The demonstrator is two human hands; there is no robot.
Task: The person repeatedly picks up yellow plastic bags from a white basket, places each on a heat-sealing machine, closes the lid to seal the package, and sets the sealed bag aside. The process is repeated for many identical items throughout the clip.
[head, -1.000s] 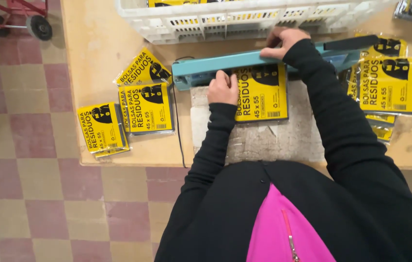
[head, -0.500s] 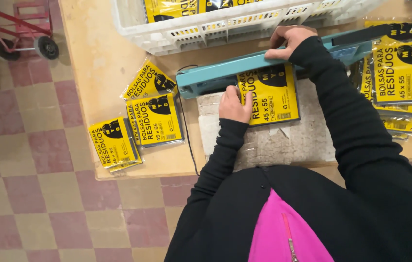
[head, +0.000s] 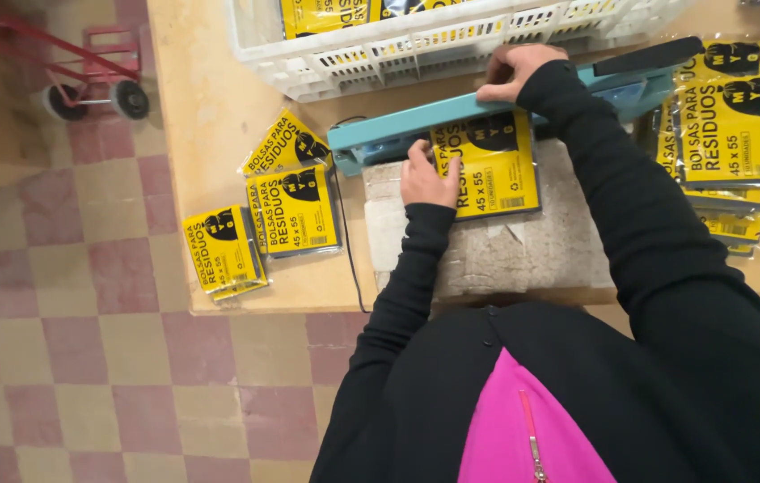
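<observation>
A yellow-and-black packet (head: 490, 170) lies on a grey block (head: 523, 250), its top edge under the arm of a teal heat sealer (head: 416, 121). My left hand (head: 426, 176) rests on the packet's left edge and holds it in place. My right hand (head: 514, 70) presses down on top of the sealer arm, which is lowered onto the packet. Both arms wear black sleeves.
A white slatted crate (head: 451, 45) with more yellow packets stands behind the sealer. Three packets (head: 259, 215) lie at the table's left, a stack (head: 733, 134) at the right. A black cord (head: 349, 241) runs off the front edge. A red hand truck (head: 85, 72) stands on the checked floor.
The view has shifted slightly. My right hand still presses the sealer arm down and my left hand stays on the packet.
</observation>
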